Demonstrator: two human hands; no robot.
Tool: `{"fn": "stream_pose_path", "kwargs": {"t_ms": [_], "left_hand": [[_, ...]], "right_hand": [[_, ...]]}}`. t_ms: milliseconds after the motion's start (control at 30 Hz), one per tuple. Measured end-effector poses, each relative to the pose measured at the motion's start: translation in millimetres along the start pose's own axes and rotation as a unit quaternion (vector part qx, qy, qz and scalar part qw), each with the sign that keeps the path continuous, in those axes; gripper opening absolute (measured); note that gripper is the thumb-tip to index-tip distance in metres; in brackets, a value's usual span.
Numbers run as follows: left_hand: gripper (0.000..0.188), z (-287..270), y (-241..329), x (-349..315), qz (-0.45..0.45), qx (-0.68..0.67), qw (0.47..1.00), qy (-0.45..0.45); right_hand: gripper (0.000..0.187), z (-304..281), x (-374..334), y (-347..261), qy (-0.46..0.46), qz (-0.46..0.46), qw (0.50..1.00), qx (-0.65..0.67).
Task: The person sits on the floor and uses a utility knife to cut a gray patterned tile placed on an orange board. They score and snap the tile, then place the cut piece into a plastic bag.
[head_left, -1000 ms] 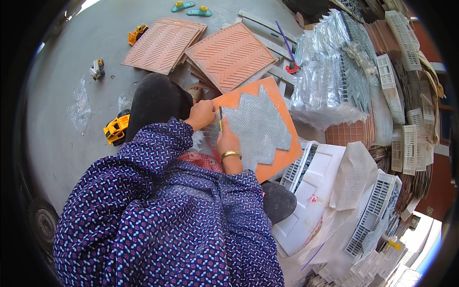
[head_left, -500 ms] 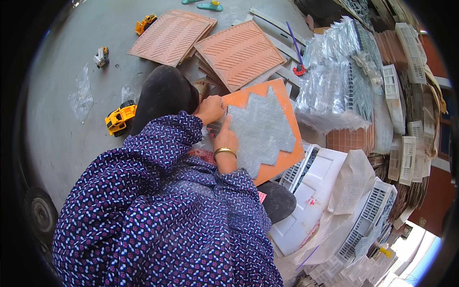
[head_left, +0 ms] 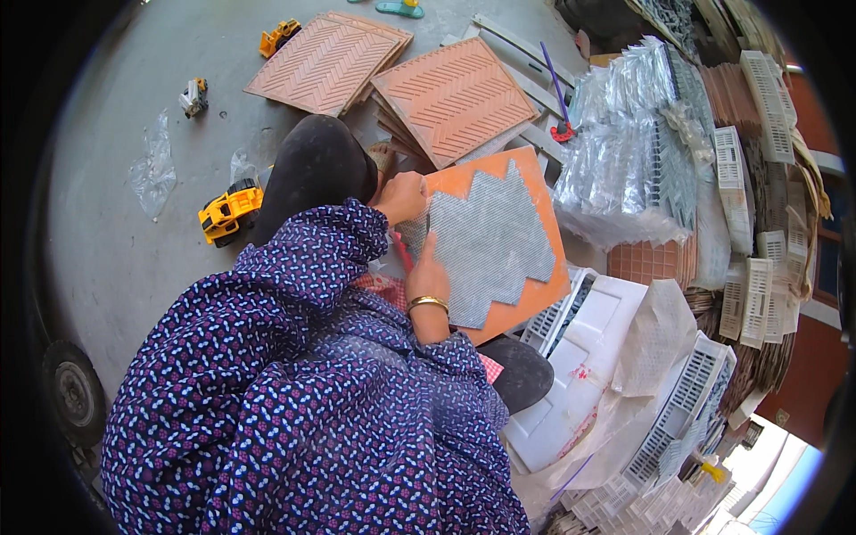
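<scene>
An orange board [head_left: 544, 267] rests tilted over my lap. On it lies a grey mesh-backed sheet [head_left: 495, 241] with stepped, zigzag edges. My left hand [head_left: 403, 198] is closed at the board's upper left edge, beside the sheet's corner; whatever its fingers grip is too small to make out. Just below it, my right hand [head_left: 426, 275], with a gold bangle at the wrist, lays a stretched index finger along the sheet's left edge. Its other fingers are mostly hidden. A red strip [head_left: 403, 254] shows between the two hands, its kind unclear.
Beyond the board stand two stacks of orange herringbone-grooved panels [head_left: 455, 98]. To the right are plastic-wrapped grey sheets [head_left: 615, 152], a white panel [head_left: 571, 383] and white crates [head_left: 682, 410]. A yellow toy truck [head_left: 230, 212] and clear plastic [head_left: 154, 169] lie on the left floor.
The view has shifted slightly. My right index finger sits a little lower along the sheet's edge, and more of the red strip shows between my hands.
</scene>
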State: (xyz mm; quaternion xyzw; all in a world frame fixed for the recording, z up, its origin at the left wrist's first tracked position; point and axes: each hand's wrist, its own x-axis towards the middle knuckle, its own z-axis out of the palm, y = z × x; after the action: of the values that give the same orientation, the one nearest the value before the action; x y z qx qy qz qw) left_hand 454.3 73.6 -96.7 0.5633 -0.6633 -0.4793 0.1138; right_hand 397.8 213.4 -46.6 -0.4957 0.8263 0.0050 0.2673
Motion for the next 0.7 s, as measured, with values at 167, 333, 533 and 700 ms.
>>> {"fn": "stream_pose_path", "kwargs": {"t_ms": [167, 333, 533, 700], "left_hand": [[0.007, -1.1, -1.4, 0.2, 0.051, -0.039, 0.998, -0.007], [0.008, -2.1, -1.9, 2.0, 0.156, -0.051, 0.986, -0.037], [0.011, 10.7, 12.3, 21.4, 0.219, -0.105, 0.969, -0.055], [0.013, 3.4, 30.3, 32.7, 0.193, -0.071, 0.968, -0.147]], "right_hand": [[0.058, -1.9, -5.0, 9.6, 0.002, -0.011, 1.000, 0.027], [0.057, 9.8, 0.2, 41.3, -0.005, -0.030, 0.960, 0.280], [0.057, -19.5, 13.0, 45.5, -0.064, 0.055, 0.880, 0.467], [0.057, -21.8, 25.4, 53.0, -0.094, 0.050, 0.823, 0.558]]}}
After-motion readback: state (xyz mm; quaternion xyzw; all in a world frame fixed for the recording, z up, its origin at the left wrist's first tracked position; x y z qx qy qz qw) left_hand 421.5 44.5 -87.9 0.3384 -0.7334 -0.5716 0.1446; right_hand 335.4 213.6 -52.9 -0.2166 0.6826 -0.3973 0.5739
